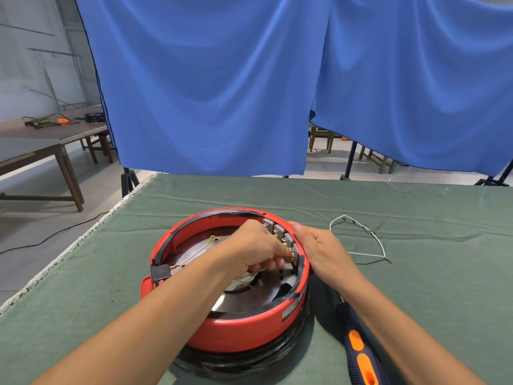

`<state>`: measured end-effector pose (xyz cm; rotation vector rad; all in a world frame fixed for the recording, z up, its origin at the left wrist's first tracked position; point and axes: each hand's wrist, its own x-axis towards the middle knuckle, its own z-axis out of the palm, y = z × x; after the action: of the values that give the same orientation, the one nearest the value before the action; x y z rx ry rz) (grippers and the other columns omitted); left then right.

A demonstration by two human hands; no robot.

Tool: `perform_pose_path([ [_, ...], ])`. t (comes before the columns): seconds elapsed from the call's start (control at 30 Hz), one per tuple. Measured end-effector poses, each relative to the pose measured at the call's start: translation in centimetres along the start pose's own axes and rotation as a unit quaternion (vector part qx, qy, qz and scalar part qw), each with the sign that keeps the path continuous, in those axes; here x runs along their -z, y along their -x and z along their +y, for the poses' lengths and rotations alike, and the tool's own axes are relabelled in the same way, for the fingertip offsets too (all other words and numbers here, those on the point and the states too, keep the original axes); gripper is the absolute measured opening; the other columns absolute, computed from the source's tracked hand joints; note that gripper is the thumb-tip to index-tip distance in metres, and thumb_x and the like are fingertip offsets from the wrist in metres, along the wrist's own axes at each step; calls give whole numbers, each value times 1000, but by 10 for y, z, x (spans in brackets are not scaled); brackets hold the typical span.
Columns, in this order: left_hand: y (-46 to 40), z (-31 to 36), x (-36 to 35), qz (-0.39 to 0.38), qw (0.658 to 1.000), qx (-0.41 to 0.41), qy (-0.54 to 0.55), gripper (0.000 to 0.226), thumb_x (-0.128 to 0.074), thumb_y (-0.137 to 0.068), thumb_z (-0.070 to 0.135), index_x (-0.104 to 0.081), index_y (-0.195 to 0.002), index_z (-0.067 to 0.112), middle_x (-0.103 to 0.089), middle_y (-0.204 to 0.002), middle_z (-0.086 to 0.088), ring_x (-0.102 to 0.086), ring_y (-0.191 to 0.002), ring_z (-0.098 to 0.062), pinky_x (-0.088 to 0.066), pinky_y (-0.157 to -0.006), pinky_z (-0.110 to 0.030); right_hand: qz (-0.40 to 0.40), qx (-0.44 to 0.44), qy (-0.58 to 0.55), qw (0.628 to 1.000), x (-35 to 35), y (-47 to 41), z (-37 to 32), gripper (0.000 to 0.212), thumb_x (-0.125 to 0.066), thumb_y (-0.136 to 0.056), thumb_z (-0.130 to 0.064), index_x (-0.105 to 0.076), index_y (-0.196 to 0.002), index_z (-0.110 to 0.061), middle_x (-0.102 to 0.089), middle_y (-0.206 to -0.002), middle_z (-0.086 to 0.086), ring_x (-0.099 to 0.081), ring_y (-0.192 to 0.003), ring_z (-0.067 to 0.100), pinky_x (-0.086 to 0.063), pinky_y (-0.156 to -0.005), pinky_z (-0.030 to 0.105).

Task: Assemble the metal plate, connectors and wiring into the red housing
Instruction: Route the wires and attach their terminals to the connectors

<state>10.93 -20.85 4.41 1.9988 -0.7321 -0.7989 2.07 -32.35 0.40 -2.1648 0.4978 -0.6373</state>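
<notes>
While your left hand (251, 247) reaches down inside the red housing (236, 326), its fingers are curled in a pinch on a small brass terminal at the row of grey connectors (280, 236) along the housing's right inner wall, and your right hand (319, 248) wraps the housing's right rim to steady it. That housing sits mid-desk (138, 315) and looks stiff and fairly weighty, so bracing at the rim is sound. Inside it, the metal plate (244, 298) is rigid and slick. The terminals are tiny and likely bend easily; take them by the crimp, not the wire. Right of the housing, a thin white wire harness (361, 240) lies limp; nearer you, a screwdriver (361, 354).
</notes>
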Motion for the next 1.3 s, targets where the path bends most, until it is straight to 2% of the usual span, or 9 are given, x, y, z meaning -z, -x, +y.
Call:
perform_pose_path([
  [0.2,4,-6,1,22,998,-43,-32,21,-67,-84,12,-68,-64,7,-57,-43,6,-44,-31,-6,-27,-33,-12,21,-73,49,996,23,-9,-8,41,-51,-93,-44,-66,-79,-9,-66,-76,7,-64,-81,27,-50,-79,43],
  [0.33,4,-8,3,27,997,-56,-41,13,-68,-83,12,-72,-73,5,-62,-53,0,-50,-34,-7,-30,-34,-14,-2,-101,103,990,47,-3,-19,36,-66,-81,-47,-67,-65,-14,-66,-61,-1,-59,-55,13,-49,-56,30],
  [0.53,2,-12,2,46,986,-124,-105,12,-73,-78,15,-73,-66,15,-65,-56,2,-51,-38,-8,-39,-47,-18,-64,-45,294,953,31,6,-29,50,-53,-78,-67,-48,-63,-19,-56,-61,-5,-51,-62,15,-36,-53,30],
  [0.8,0,-12,3,47,977,-157,-137,17,-73,-79,13,-73,-62,16,-62,-49,5,-45,-33,2,-35,-42,-13,-83,-11,293,952,26,6,-26,43,-45,-90,-48,-51,-64,-15,-58,-66,2,-55,-68,25,-41,-59,34],
  [0.93,0,-8,5,31,981,-147,-123,16,-73,-77,10,-73,-62,14,-63,-51,1,-50,-39,1,-40,-45,-14,-62,-21,194,979,23,10,-15,45,-49,-86,-51,-43,-60,-15,-54,-61,0,-49,-64,23,-38,-59,35],
  [1.03,2,-10,2,83,968,-163,-174,13,-70,-73,23,-71,-60,20,-63,-54,4,-57,-56,-11,-47,-59,-28,-45,-28,180,982,22,11,-12,51,-49,-81,-61,-40,-57,-17,-56,-59,-1,-49,-62,20,-39,-58,35],
  [1.13,6,-11,0,150,943,-180,-236,19,-58,-69,35,-67,-59,23,-64,-61,4,-60,-69,-17,-41,-59,-28,-52,-45,181,981,28,7,-12,58,-45,-82,-67,-46,-54,-17,-49,-49,-6,-48,-56,15,-37,-56,32],
  [1.23,11,-12,0,231,904,-196,-300,18,-56,-76,28,-63,-60,24,-65,-67,6,-60,-73,-18,-37,-58,-28,-19,-75,148,986,40,2,-3,50,-46,-90,-53,-55,-59,-15,-57,-52,-7,-58,-62,18,-46,-67,33],
  [1.3,11,-10,-2,282,875,-207,-335,21,-51,-78,28,-67,-69,18,-67,-70,2,-60,-72,-22,-40,-58,-28,19,-92,167,981,47,-2,9,30,-53,-87,-35,-59,-66,-15,-62,-64,-5,-61,-73,22,-49,-73,35],
])
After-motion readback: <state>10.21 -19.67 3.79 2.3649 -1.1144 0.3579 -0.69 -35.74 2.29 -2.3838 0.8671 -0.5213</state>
